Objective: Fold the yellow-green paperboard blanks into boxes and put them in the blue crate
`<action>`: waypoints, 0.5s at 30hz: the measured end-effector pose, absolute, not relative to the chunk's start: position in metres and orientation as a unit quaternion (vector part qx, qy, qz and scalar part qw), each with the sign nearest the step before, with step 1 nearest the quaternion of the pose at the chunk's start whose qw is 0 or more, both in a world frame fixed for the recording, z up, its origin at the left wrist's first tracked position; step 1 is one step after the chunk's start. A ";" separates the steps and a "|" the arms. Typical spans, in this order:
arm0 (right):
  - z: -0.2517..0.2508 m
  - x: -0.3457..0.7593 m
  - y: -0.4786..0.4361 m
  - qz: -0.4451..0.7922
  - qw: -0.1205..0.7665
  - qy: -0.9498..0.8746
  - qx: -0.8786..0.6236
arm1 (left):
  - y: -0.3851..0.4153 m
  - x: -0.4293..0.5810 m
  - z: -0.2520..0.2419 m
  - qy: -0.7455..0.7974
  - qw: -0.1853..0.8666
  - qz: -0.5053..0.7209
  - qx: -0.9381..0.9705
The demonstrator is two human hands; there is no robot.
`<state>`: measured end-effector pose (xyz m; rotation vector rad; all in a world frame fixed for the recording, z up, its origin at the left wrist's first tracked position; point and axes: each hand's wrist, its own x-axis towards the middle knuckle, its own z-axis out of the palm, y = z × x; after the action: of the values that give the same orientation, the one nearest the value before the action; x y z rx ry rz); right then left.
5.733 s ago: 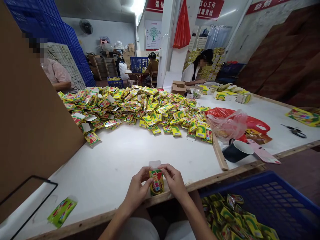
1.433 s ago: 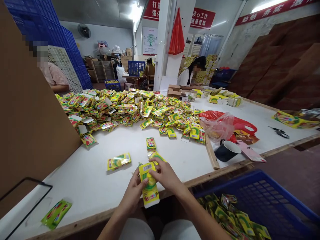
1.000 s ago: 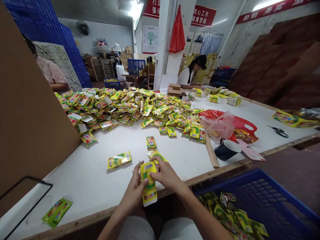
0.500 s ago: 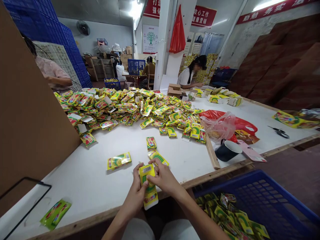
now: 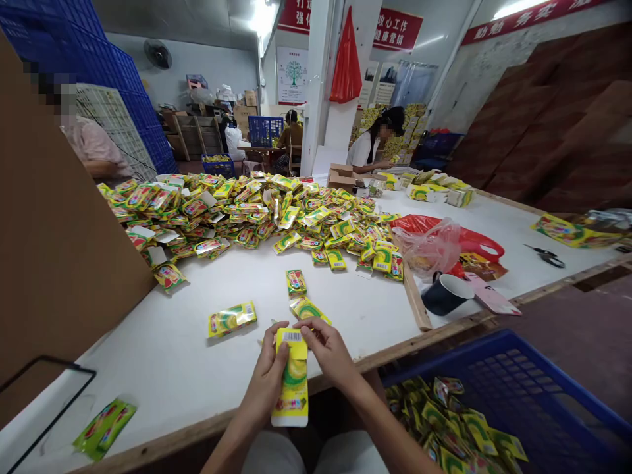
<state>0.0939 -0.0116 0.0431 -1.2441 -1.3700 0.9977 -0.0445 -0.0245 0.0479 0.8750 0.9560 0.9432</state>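
Observation:
A yellow and green box with a barcode at its top is held upright near the table's front edge. My left hand is closed on its left side, thumb on the front. On the upper right corner, the fingers of my right hand pinch the box. Just beyond my hands lie a yellow packet and a small red and yellow box. Another yellow box lies flat to the left. A large pile of similar small boxes stretches across the back of the table.
A brown cardboard panel stands at the left, near a green packet. To the right are a wooden strip, a dark mug, a red bag and scissors. A blue crate holds packets below. Several people sit beyond.
My right thumb has come off the box's front, showing more of it. The box's lower end has swung slightly left. The whole view has shifted a little.

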 end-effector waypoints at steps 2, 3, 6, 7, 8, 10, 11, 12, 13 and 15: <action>0.034 0.084 -0.018 0.436 0.535 -0.516 -0.507 | -0.024 -0.038 0.043 0.465 0.646 0.450 0.405; 0.030 0.078 -0.021 0.439 0.554 -0.490 -0.510 | -0.024 -0.034 0.041 0.477 0.625 0.462 0.410; 0.022 0.070 -0.030 0.420 0.592 -0.442 -0.527 | -0.024 -0.027 0.036 0.490 0.594 0.468 0.435; 0.021 0.070 -0.032 0.415 0.596 -0.439 -0.529 | -0.024 -0.025 0.035 0.488 0.593 0.461 0.445; 0.020 0.072 -0.033 0.413 0.595 -0.441 -0.530 | -0.024 -0.024 0.035 0.484 0.597 0.455 0.450; 0.020 0.077 -0.034 0.407 0.593 -0.448 -0.531 | -0.025 -0.022 0.036 0.467 0.622 0.451 0.438; 0.021 0.080 -0.033 0.404 0.593 -0.448 -0.533 | -0.025 -0.022 0.037 0.454 0.644 0.454 0.416; 0.021 0.082 -0.033 0.403 0.596 -0.443 -0.535 | -0.026 -0.021 0.037 0.440 0.670 0.456 0.387; 0.020 0.083 -0.032 0.402 0.601 -0.435 -0.536 | -0.026 -0.020 0.038 0.426 0.696 0.457 0.354; 0.019 0.082 -0.031 0.401 0.617 -0.415 -0.536 | -0.027 -0.018 0.037 0.410 0.731 0.457 0.298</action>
<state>0.0824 -0.0310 0.0187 -1.2335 -0.9547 0.9235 -0.0179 -0.0272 0.0372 0.6571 0.9017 1.0063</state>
